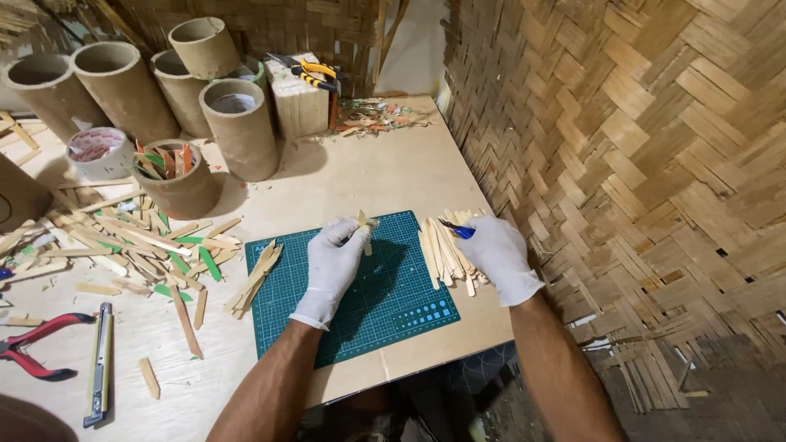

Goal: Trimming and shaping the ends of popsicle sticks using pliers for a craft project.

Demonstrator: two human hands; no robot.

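Observation:
Both my hands wear white gloves. My left hand (336,258) pinches a small pale wooden stick piece (364,227) upright over the green cutting mat (368,315). My right hand (495,254) grips a small blue-handled knife (457,230), its tip pointing left. That hand rests over a pile of flat wooden sticks (444,254) at the mat's right edge. Another small bundle of sticks (255,278) lies on the mat's left edge.
Several cardboard tubes (239,127) stand at the back left, one short tube holding coloured sticks (168,164). Loose sticks and green strips (147,245) litter the left. Red pliers (37,348) and a utility knife (100,364) lie near the front left. A woven bamboo wall (622,147) rises on the right.

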